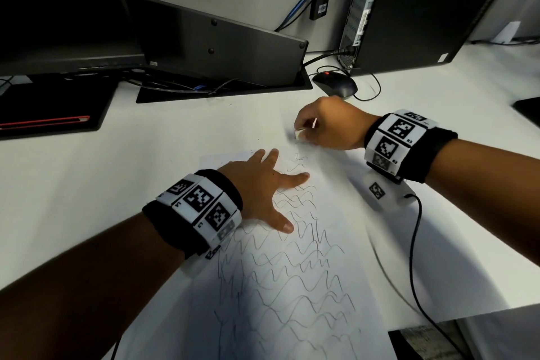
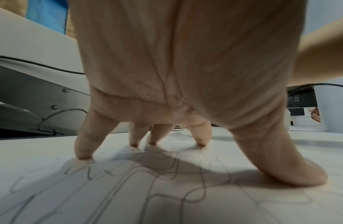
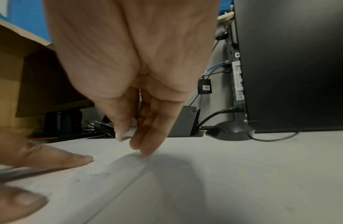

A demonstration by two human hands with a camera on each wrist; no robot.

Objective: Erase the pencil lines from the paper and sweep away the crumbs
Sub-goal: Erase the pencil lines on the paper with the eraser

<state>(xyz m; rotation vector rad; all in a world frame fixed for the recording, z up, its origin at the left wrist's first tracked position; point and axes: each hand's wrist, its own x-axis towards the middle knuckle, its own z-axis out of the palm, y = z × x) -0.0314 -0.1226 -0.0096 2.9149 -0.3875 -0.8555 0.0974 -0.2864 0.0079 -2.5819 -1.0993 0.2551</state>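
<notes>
A white sheet of paper [image 1: 336,295] covered in wavy pencil lines [image 1: 292,286] lies on the white desk. My left hand [image 1: 263,184] presses flat on its upper left part, fingers spread and straight; the fingertips [image 2: 84,156] touch the paper [image 2: 166,197]. My right hand [image 1: 324,123] is at the paper's far right corner, pinching a small white eraser [image 1: 298,134] between thumb and fingers. In the right wrist view the eraser [image 3: 128,133] sits just above the paper edge [image 3: 128,184]. The top strip near it looks smudged and mostly free of lines.
A black mouse [image 1: 336,85] with its cable lies just behind my right hand. A computer tower [image 1: 409,9] stands at the back right, a monitor [image 1: 58,9] and a grey cable box [image 1: 216,38] at the back left. My wrist cable [image 1: 415,257] trails along the paper's right side.
</notes>
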